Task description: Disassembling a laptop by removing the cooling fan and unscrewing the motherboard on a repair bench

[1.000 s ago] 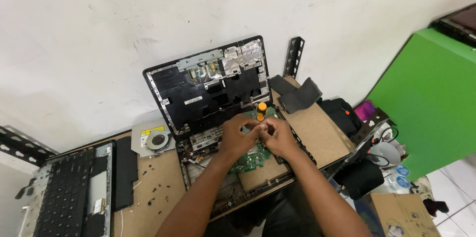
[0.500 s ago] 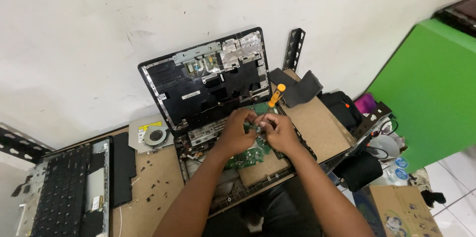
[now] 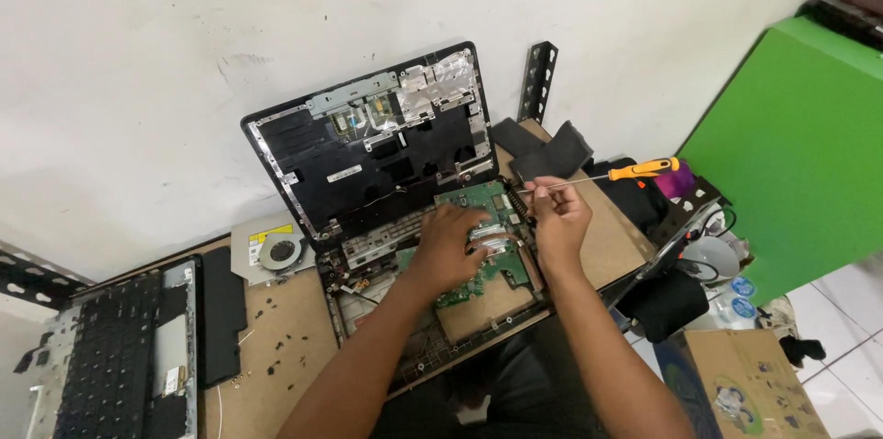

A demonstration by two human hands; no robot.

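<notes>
The green circuit board (image 3: pixel 478 260) lies in the opened laptop base (image 3: pixel 432 310), just in front of the propped-up black lid shell (image 3: pixel 368 149). Your left hand (image 3: pixel 448 246) rests palm-down on the board, fingers curled together over its middle, hiding that part; you cannot tell whether they pinch anything. Your right hand (image 3: pixel 556 218) is raised at the board's right edge, fingertips clamped on the thin shaft of the orange-handled screwdriver (image 3: pixel 607 175), which points away to the right. The shaft's tip is lost behind your fingers. Left of the board, a keyboard (image 3: pixel 101 356) is cut off by the frame.
</notes>
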